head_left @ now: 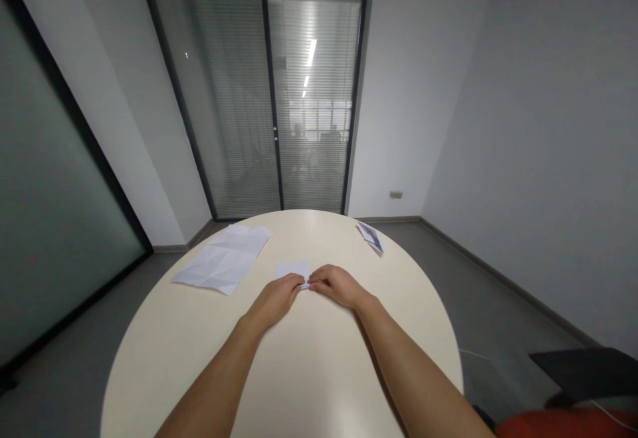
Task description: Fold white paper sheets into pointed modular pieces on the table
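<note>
Head view: fingers (321,274) pinch a small paper (292,268) (white, far edge straight).

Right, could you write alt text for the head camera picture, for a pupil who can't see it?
A person's left hand and right hand hold the near edge of a small paper on a round table. A larger creased sheet lies at the left, a folded paper at the far right; glass panels stand beyond.
</note>
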A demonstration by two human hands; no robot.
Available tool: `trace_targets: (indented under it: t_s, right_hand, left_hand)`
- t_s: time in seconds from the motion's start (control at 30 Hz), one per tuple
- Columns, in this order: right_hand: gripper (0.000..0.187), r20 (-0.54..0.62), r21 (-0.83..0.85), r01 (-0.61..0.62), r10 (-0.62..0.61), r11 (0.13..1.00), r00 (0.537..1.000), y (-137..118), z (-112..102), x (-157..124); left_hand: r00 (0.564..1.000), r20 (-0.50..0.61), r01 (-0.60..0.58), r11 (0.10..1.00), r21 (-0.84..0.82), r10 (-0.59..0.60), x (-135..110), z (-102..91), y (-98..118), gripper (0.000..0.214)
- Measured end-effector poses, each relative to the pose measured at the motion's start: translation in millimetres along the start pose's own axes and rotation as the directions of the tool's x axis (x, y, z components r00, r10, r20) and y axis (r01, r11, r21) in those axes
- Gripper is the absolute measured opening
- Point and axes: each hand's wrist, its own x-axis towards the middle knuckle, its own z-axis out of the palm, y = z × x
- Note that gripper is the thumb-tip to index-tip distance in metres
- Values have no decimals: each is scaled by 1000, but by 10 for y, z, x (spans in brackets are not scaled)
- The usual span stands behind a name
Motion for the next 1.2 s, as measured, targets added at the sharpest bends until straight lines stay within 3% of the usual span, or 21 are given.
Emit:
trace_targets:
  t_s: [0.13,0.37,0.53,0.63,0.77,0.97,1.2]
  right_hand:
    - [24,-10,-72,19,-20,997,1000,-62,-31,5]
    - [22,-42,-86,6,-10,996,999,-163,-59,16]
    - [33,-61,-91,-15,10,996,998,-121,-30,17]
    - [21,-81,-121,-28,18,992,997,-63,-14,24]
    - [22,-98,-142,-97,84,985,992,-35,-36,22]
    - [25,-168,-68,-225,211,972,963,-44,-73,5]
    - [24,-260,118,-166,192,979,946,-52,-73,11]
  left_hand:
    - [999,-40,24,1000,7,-24,-6,7,6,24]
    - [996,-88,46,982,184,-30,36,-74,70,22]
    - [989,-144,36,995,89,-23,37,-66,42,21]
    - [979,-201,-6,1000,30,12,34,-55,44,20]
    - [961,-275,-22,1000,-4,20,38,-56,65,21]
    - [926,-370,95,995,14,-83,41,-39,1,22]
    - [873,-448,129,977,-170,-194,79,-10,-65,20]
